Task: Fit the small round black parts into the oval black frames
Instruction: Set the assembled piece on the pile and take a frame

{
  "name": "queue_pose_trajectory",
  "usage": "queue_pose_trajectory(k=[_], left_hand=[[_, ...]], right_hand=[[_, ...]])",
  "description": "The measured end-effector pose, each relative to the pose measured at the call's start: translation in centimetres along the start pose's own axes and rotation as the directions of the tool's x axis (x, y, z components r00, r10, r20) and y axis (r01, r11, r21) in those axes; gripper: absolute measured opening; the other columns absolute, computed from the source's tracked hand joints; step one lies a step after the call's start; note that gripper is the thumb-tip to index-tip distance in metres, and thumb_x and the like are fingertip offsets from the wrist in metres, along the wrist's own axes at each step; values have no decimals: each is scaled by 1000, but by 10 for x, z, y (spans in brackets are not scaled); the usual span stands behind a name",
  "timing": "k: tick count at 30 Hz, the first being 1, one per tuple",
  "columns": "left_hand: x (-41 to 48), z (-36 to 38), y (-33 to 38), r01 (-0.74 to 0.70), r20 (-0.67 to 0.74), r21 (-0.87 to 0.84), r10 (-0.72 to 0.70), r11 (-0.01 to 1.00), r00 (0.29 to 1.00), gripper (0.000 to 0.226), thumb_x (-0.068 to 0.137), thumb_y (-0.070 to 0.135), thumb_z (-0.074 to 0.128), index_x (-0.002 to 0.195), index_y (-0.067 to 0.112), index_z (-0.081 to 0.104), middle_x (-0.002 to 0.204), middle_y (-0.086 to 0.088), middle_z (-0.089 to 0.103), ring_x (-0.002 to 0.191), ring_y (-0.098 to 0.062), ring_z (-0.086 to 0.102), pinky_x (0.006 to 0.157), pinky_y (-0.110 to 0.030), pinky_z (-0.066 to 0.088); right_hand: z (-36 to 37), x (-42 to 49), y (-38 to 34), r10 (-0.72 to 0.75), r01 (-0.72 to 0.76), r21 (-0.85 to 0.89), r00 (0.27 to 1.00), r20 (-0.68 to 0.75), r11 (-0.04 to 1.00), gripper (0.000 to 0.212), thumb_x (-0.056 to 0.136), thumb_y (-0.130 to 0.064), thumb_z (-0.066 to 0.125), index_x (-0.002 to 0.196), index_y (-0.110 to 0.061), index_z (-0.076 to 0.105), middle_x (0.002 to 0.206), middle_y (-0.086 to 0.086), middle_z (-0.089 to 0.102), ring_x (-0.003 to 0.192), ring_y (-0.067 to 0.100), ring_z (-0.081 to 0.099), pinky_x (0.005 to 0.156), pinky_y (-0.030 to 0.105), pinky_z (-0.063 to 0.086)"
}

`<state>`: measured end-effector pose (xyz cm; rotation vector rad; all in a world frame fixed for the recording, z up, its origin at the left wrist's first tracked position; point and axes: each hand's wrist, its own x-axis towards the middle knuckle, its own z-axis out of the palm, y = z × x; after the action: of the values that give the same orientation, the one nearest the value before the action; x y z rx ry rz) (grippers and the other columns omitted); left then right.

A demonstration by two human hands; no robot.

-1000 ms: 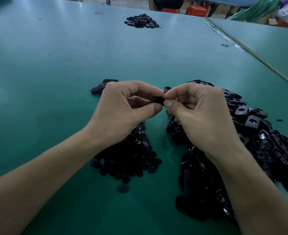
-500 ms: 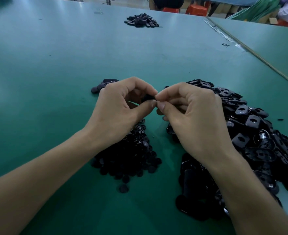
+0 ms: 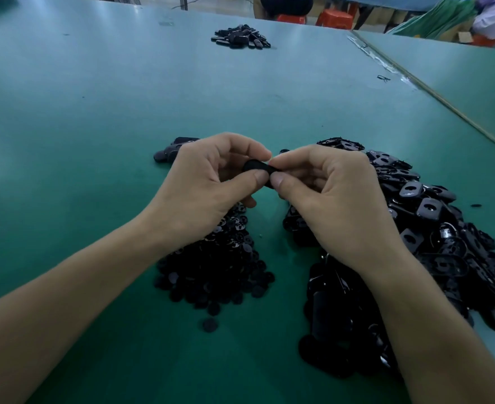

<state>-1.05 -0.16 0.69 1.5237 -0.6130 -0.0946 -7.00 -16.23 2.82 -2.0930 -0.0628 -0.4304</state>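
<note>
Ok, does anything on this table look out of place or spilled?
Only small strays: one round part lies apart from its pile, and a black bit sits beyond the frame heap. Nothing looks damaged.

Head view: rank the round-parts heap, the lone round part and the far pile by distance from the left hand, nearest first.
1. round-parts heap, directly under the left hand.
2. lone round part, just off the heap's near edge.
3. far pile, far ahead, top of view.

Dim, bluish light; soft sheen on far table (image 3: 182, 68), wide-angle bending at edges.
</note>
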Motion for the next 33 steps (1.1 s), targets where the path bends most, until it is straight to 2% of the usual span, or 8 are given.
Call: queue_pose_trajectory(k=[3,6,10,17,21,26,30,33], left_hand=[[0,-3,-1,32,2,-25,-32,999,999,25,82,3,75,99,20,68,80,3,76,71,-6,69,64,-19,56],[-1,-4,-2,40,-9,-41,-40,998,999,25,81,0,77,96,18,71,81,-2,77,71,-10,71,68,-20,57],[-1,-2,0,59,-15,-76,-61,995,998,21,70,14,78,90,15,73,79,-2,77,70,-12,72,69,-21,58],[-1,-2,0,80,-18,-42,-81,996,997,20,67,13,78,87,13,74,77,-4,77,69,-10,71,66,-21,58],[-2,-4,0,70,-21,-24,-70,997,997,18,67,14,80,84,17,75,77,-7,77,67,-13,71,66,-22,59],[-3,-5,1,46,-40,2,-46,999,998,18,64,19,82,81,17,76,73,-7,76,62,-13,69,63,-22,58],[-2,-6,0,28,-45,30,-27,999,999,17,72,4,83,80,17,75,69,-5,75,57,-11,68,59,-18,54],[0,-7,-2,15,-103,40,-10,999,995,22,77,-4,80,83,16,75,69,-1,75,56,-9,68,59,-17,54]], right_hand=[[-3,0,2,31,-32,50,999,17,998,13,87,-12,75,87,-25,74,76,-9,75,72,7,72,73,32,61],[-3,-1,3,40,-41,62,999,25,997,13,85,-12,76,83,-25,74,74,-10,74,68,4,70,67,26,59],[-4,-1,4,60,-62,66,998,33,996,12,84,-15,77,81,-26,74,74,-10,74,68,5,70,65,24,58],[0,-3,5,63,-63,-1,998,17,998,12,83,-19,73,78,-29,70,71,-14,72,61,3,65,58,21,52],[1,-4,3,92,-92,18,996,6,996,1,77,-27,69,77,-27,70,69,-13,71,61,5,65,60,28,53],[-1,-5,1,92,-94,47,995,30,994,7,81,-18,73,80,-24,72,71,-9,73,64,7,67,62,29,55],[-2,-5,-1,79,-79,11,996,43,997,13,84,-13,73,81,-26,74,72,-10,73,67,7,70,65,32,57],[-2,-4,-1,72,-72,-29,997,2,997,19,89,-10,67,92,-27,76,76,-13,74,72,8,72,73,35,60]])
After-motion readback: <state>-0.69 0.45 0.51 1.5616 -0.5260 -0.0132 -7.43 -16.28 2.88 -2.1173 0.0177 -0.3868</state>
